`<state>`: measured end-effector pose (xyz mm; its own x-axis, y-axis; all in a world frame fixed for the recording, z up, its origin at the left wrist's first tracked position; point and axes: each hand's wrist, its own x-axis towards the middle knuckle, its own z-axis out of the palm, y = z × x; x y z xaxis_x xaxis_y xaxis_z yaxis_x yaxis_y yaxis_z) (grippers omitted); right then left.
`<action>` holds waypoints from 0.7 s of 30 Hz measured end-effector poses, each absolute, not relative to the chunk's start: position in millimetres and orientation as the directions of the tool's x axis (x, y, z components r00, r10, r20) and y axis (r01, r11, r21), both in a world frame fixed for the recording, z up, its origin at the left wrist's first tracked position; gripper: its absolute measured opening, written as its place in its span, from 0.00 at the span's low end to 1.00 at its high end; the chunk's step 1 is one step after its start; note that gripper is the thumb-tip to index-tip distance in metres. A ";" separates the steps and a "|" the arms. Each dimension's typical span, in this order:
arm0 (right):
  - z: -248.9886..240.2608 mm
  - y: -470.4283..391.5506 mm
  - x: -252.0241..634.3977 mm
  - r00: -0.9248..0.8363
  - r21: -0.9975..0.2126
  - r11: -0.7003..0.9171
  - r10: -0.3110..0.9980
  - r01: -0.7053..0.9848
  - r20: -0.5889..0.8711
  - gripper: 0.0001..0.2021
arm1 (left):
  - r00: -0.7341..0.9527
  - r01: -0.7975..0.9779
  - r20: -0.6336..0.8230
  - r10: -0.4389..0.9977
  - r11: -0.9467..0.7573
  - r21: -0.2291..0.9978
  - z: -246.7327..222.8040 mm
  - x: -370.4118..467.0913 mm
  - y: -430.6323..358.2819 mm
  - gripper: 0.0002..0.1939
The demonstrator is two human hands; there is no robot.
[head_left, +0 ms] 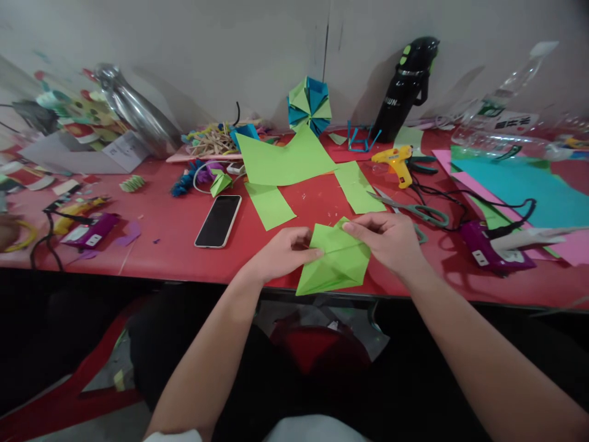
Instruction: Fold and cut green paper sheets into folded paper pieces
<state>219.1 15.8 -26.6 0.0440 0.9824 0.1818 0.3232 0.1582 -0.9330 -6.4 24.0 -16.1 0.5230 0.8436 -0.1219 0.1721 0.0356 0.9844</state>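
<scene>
Between my two hands is a folded piece of green paper (338, 264), held at the table's front edge with creases across its face. My left hand (288, 252) pinches its left side, thumb on top. On the upper right corner, my right hand (386, 236) grips the paper between thumb and curled fingers. Scissors (414, 210) with grey-green handles lie just beyond my right hand. Past the folded piece are a large green sheet (285, 161) and two green strips, one of them a left strip (270, 205) and the other a right strip (355, 187).
A phone (218, 221) lies left of my hands. A yellow glue gun (396, 162), a black bottle (405, 92) and a purple power socket (497, 248) with cables are to the right. Coloured sheets (519, 190) lie farther right. A blue-green paper ball (310, 105) rests against the wall.
</scene>
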 end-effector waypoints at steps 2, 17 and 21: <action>-27.2 14.9 217.0 0.033 -0.939 0.168 0.982 0.301 0.186 0.12 | 0.517 0.095 -0.131 0.846 0.096 0.991 -21.5 -1.1 22.8 0.17; -32.9 12.3 212.7 -0.083 -0.999 -0.023 0.996 0.035 -0.026 0.15 | 0.362 0.091 -0.027 0.932 -0.006 0.996 -25.5 8.4 17.5 0.18; -30.3 22.5 224.8 0.002 -0.996 0.017 1.000 0.090 0.017 0.15 | 0.356 0.096 -0.029 0.934 -0.006 0.995 -21.9 4.5 18.4 0.18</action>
